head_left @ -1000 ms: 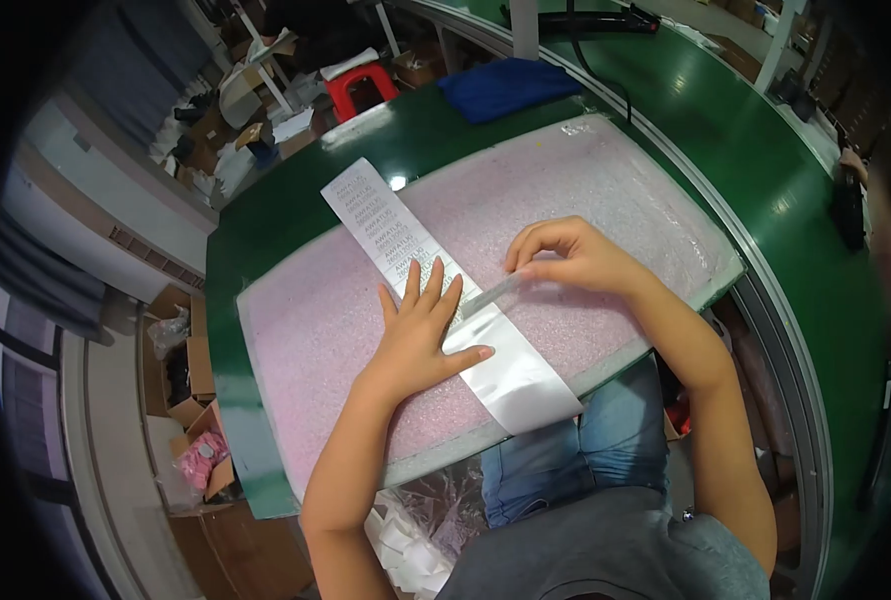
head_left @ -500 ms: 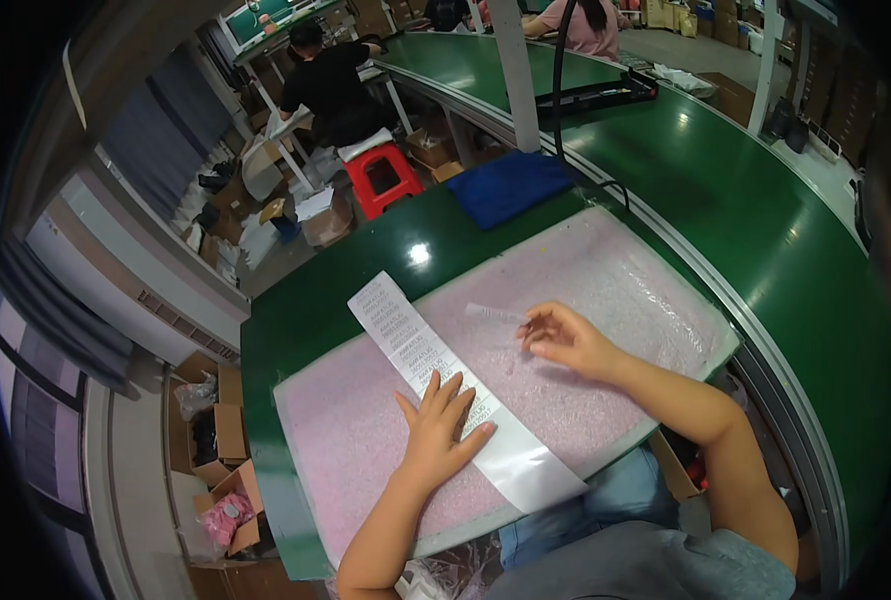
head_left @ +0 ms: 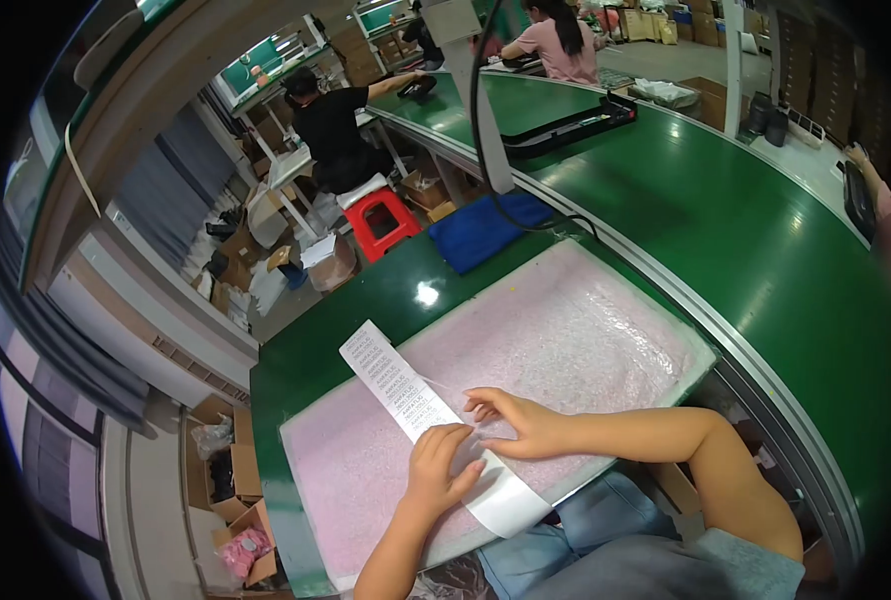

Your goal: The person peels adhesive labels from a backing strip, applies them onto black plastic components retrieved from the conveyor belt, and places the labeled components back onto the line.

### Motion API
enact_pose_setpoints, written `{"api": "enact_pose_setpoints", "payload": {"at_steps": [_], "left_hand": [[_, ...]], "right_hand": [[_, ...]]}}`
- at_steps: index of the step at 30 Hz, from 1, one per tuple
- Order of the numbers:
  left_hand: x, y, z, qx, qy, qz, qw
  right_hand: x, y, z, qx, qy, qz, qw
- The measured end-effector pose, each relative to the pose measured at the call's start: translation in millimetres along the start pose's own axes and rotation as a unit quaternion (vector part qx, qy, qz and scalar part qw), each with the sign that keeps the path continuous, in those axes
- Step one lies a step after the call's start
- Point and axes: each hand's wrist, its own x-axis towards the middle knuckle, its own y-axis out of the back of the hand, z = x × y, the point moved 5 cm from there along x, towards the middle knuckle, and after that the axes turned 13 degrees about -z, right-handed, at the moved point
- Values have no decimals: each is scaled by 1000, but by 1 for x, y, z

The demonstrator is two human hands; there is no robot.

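Note:
A long white strip of printed labels (head_left: pixel 395 387) lies diagonally across a pink padded mat (head_left: pixel 345 470) wrapped in clear plastic. My left hand (head_left: pixel 437 472) rests on the lower part of this strip, its fingers bent and its thumb apart from them. Close beside it, my right hand (head_left: pixel 525 425) is over the strip's right edge, with curled fingers around a thin clear film strip. That film is hard to see; only a faint edge shows near the fingertips, and part is hidden by the fingers.
A blue cloth (head_left: pixel 485 232) lies beyond the mat, near a post and a black cable. A green conveyor (head_left: pixel 685 210) curves past on the right, carrying a black tray-like part (head_left: pixel 575 128). Co-workers sit farther off, one on a red stool (head_left: pixel 379 222). Open cartons (head_left: pixel 230 470) stand at left.
My right hand has moved left and down with the clear film, to beside my left hand. My left hand's spread fingers have drawn together. The camera view has shifted.

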Motion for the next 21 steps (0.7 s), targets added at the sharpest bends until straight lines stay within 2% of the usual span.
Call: {"api": "enact_pose_setpoints", "payload": {"at_steps": [2, 6, 10, 13, 21], "left_hand": [[15, -5, 24, 76, -72, 0, 995], [40, -37, 33, 122, -69, -51, 989], [52, -45, 22, 84, -62, 6, 994], [43, -46, 17, 73, -67, 17, 995], [37, -43, 12, 42, -68, 15, 997]], "right_hand": [[1, -4, 2, -9, 3, -4, 1000], [0, 0, 9, 17, 51, -12, 998], [-2, 10, 21, 28, 23, 38, 999], [3, 4, 23, 8, 2, 1, 1000], [7, 1, 16, 10, 2, -22, 1000]]}}
